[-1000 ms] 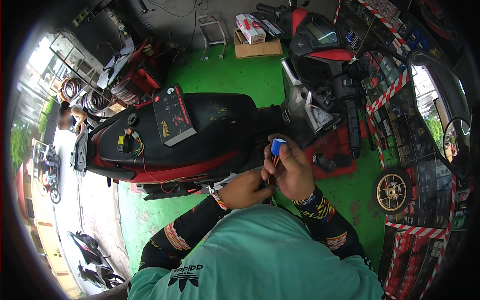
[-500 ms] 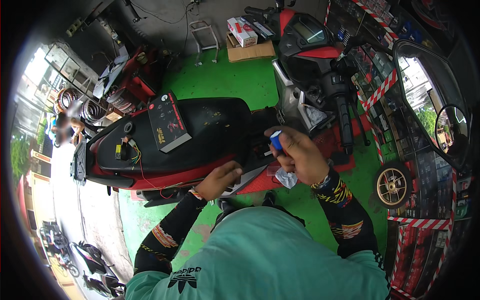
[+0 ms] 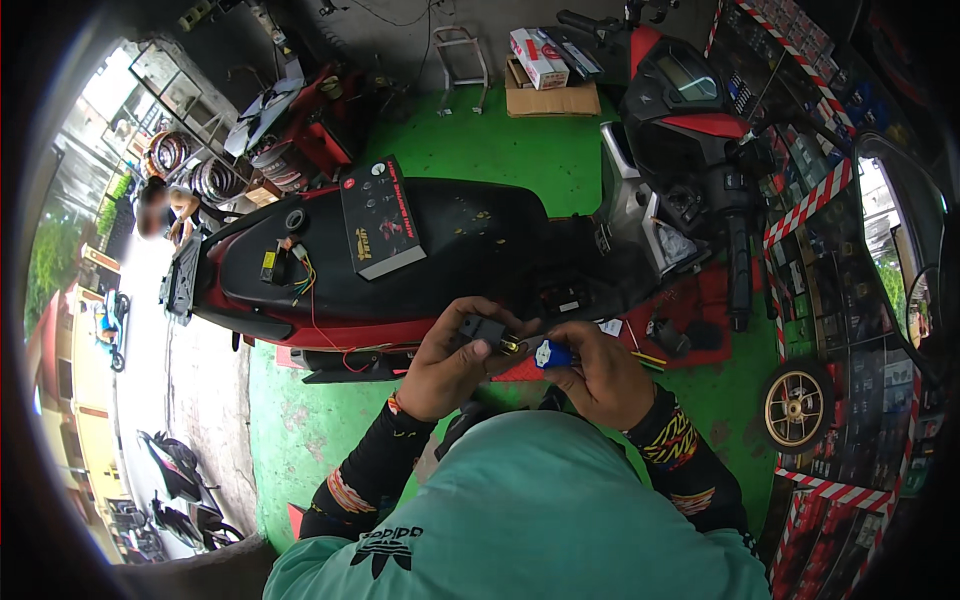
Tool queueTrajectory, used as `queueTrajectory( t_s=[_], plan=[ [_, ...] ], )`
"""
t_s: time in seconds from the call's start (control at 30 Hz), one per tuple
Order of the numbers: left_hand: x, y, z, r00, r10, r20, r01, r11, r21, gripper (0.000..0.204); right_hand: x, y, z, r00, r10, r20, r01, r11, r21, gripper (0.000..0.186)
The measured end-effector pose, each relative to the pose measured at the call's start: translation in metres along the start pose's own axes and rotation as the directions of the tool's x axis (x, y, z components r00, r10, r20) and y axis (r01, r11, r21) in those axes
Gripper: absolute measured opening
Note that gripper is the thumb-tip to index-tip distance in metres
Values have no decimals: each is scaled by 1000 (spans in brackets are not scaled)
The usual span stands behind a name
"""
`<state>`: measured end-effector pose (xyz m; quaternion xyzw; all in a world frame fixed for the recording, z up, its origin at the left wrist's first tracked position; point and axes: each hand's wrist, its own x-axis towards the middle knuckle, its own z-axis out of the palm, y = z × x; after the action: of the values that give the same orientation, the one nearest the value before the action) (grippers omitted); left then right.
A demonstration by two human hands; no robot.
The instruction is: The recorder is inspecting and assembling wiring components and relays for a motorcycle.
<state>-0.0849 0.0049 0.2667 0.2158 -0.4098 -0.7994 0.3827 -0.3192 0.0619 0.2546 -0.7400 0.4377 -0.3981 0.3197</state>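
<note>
My left hand (image 3: 445, 365) is closed on a small black block (image 3: 484, 331) with metal terminals. Just to its right, my right hand (image 3: 605, 375) grips a blue connector (image 3: 553, 352), its face turned toward the black block; red and yellow wires stick out beside that hand. Both are held in front of the scooter's black seat (image 3: 480, 230), on which lie a black printed box (image 3: 385, 222), a black ring (image 3: 295, 219) and a yellow-labeled part (image 3: 270, 264) with a wire bundle (image 3: 303, 275).
Handlebars (image 3: 738, 250) and a mirror (image 3: 878, 230) are at the right, above a loose gold wheel (image 3: 795, 405) beside display cases (image 3: 850, 530). Boxes (image 3: 540, 60) stand by the back wall. At left, a person (image 3: 180, 210) is near tyres, with parked motorbikes (image 3: 170, 470) outside.
My hands have come together lower and nearer. The black block now shows in my left hand, which looked empty half a second ago. The blue connector has tipped sideways in my right hand.
</note>
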Motion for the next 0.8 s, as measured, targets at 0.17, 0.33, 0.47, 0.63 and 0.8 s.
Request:
queueTrajectory(
  t_s=[0.17, 0.33, 0.47, 0.63, 0.8],
  plan=[
    [-8, -10, -11, 991, 130, 37, -132, 989, 68, 48, 9, -17, -2, 972, -213, -102, 218, 975, 35, 49],
    [-12, -7, -12, 989, 145, 6, -145, 986, 83, 54, 4, -25, -9, 987, -149, -53, 152, 986, 64, 46],
    [-12, 3, 1, 994, 105, 14, -106, 990, 92, 55, 7, -22, -10, 975, -210, -68, 211, 977, 2, 45],
    [-10, 4, 4, 984, 167, 68, -174, 976, 128, 48, 6, -18, -11, 976, -206, -78, 213, 972, 98, 44],
    [-10, 17, 13, 972, 190, 139, -220, 943, 249, 38, 1, -13, -10, 984, -162, -75, 174, 966, 191, 41]
  ],
)
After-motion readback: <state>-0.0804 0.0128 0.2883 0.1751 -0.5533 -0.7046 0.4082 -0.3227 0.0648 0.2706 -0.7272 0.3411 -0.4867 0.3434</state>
